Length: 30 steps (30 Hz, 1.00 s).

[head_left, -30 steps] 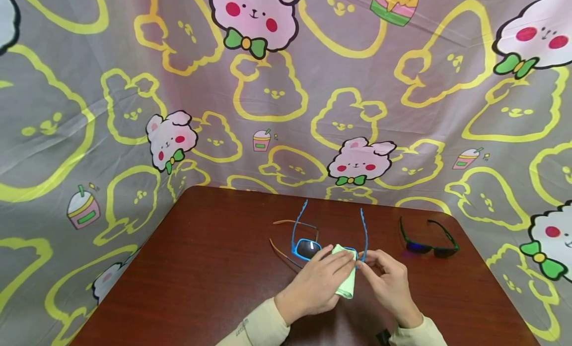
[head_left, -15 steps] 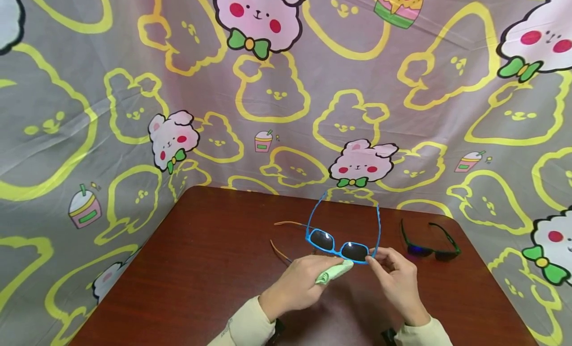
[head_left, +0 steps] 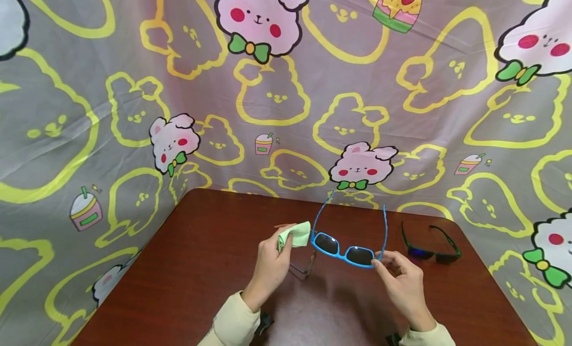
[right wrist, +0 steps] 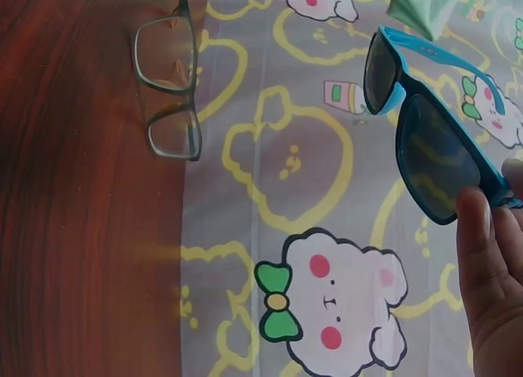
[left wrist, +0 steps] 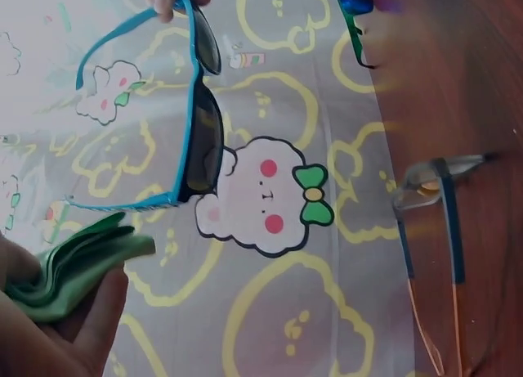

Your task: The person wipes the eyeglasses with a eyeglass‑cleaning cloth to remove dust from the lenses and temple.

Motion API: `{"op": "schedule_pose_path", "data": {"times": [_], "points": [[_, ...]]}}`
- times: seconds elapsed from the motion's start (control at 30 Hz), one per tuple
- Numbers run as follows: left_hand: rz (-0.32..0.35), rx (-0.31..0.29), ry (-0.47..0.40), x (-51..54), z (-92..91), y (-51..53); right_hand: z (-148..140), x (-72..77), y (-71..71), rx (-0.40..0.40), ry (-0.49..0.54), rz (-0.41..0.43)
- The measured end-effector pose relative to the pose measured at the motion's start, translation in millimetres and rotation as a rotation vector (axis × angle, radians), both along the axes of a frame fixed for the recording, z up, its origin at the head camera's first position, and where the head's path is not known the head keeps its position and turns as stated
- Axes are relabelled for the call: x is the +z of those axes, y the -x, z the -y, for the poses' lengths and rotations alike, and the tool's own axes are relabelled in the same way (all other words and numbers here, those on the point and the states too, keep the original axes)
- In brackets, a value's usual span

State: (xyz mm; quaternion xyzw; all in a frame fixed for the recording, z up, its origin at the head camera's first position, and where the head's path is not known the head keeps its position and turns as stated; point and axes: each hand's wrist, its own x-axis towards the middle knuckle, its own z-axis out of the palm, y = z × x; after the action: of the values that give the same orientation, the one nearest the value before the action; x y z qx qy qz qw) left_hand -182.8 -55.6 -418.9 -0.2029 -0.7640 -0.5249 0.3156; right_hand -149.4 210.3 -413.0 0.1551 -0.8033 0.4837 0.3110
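Blue-framed sunglasses (head_left: pixel 341 256) with dark lenses are held up by my right hand (head_left: pixel 402 281), whose thumb and fingers pinch the right corner by the hinge. Their arms stand unfolded, pointing away. My left hand (head_left: pixel 270 266) grips a folded light green cloth (head_left: pixel 298 235), which is just left of the blue frame and apart from it. In the left wrist view the cloth (left wrist: pixel 78 271) lies between thumb and fingers, under the tip of one blue arm. The right wrist view shows the fingers at the corner of the sunglasses (right wrist: pixel 441 152).
Clear-lens glasses (head_left: pixel 304 270) with brown-tipped arms lie on the brown table (head_left: pixel 201 266), partly behind my left hand. Dark sunglasses (head_left: pixel 431 254) with bluish lenses rest at the table's right side. A cartoon-patterned cloth (head_left: pixel 277 152) hangs around the table.
My left hand has taken the green cloth off the blue sunglasses and moved left and up with it. My right hand has shifted the sunglasses slightly right, uncovering both lenses.
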Motion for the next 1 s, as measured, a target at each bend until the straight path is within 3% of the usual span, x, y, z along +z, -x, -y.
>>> {"op": "schedule_pose_path", "data": {"times": [0.17,0.3,0.53,0.73,1.0], "points": [[0.086,0.096,0.023,-5.2,1.5,7.1,-0.1,-0.2,-0.4,0.053,0.037,0.02],[0.151,0.109,0.037,-10.0,-1.8,11.7,1.2,-1.1,0.0,0.136,0.044,0.014],[0.183,-0.006,0.024,-11.0,-12.1,10.6,4.9,-1.5,0.3,0.208,0.026,0.026],[0.197,-0.082,0.03,-13.7,-15.5,7.2,7.6,-1.5,0.0,0.182,0.014,0.039],[0.152,-0.153,0.108,-15.0,-14.9,4.3,10.5,1.5,1.4,0.155,0.016,0.031]]}}
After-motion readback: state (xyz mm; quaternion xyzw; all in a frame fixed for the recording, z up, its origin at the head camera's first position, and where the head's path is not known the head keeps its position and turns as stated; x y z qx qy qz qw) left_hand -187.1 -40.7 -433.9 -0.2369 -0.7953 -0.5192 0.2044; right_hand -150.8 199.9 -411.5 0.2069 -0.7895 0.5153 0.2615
